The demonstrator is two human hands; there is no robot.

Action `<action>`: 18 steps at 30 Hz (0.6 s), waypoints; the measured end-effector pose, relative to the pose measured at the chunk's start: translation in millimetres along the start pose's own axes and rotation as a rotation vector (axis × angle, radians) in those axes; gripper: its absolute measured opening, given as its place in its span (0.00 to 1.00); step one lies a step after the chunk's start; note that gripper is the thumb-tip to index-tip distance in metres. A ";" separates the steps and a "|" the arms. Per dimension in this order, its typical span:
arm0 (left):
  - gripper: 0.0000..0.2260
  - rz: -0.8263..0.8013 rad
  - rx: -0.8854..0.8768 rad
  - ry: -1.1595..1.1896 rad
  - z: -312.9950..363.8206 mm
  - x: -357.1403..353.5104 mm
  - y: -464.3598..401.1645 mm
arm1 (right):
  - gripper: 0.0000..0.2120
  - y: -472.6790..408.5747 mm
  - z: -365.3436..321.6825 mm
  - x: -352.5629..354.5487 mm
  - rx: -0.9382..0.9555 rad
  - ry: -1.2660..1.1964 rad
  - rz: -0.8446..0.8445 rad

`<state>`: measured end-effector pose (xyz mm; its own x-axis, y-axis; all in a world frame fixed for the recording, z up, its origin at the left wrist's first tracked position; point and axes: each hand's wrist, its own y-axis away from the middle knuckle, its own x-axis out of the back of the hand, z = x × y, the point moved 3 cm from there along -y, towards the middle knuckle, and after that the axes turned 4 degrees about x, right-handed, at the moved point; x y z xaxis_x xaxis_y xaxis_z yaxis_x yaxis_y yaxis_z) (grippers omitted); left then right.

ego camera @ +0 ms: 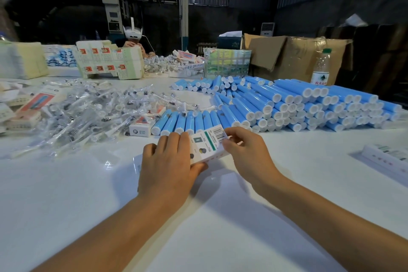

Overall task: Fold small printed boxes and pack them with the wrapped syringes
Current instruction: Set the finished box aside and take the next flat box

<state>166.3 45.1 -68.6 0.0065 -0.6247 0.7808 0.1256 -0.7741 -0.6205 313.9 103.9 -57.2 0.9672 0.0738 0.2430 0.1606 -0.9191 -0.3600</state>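
Observation:
A small white printed box (207,143) with a barcode and a green stripe sits between my hands, just above the white table (88,194). My left hand (167,161) grips its left side, thumb under the lower edge. My right hand (245,150) pinches its right end with curled fingers. A heap of clear-wrapped syringes (88,108) lies to the left behind my hands. A folded box (139,130) lies at the edge of that heap.
Blue tubes with white caps (287,104) are stacked in rows across the middle and right. Flat printed box blanks (110,59) stand at the back, with another person behind them. Cardboard cartons (293,55), a water bottle (321,68) and a white box (388,157) are on the right.

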 end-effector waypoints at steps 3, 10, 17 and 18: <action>0.30 -0.012 -0.002 -0.005 0.7 -1.8 -0.2 | 0.10 0.9 0.5 -1.1 -0.072 -0.117 -0.035; 0.29 -0.011 0.032 0.076 -2.7 1.5 -3.0 | 0.18 -4.2 -4.3 13.5 0.212 0.462 0.095; 0.30 -0.018 0.018 0.111 -2.1 3.2 -1.4 | 0.21 -6.1 14.0 -0.2 -0.570 -0.791 -0.132; 0.30 -0.032 0.008 0.087 -1.2 2.7 -1.1 | 0.17 -6.4 14.0 -1.5 -0.564 -0.836 -0.135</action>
<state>165.0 44.1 -65.9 -0.0841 -0.6063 0.7908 0.1323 -0.7934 -0.5942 314.2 115.1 -67.9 0.8105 0.2386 -0.5350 0.3712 -0.9157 0.1540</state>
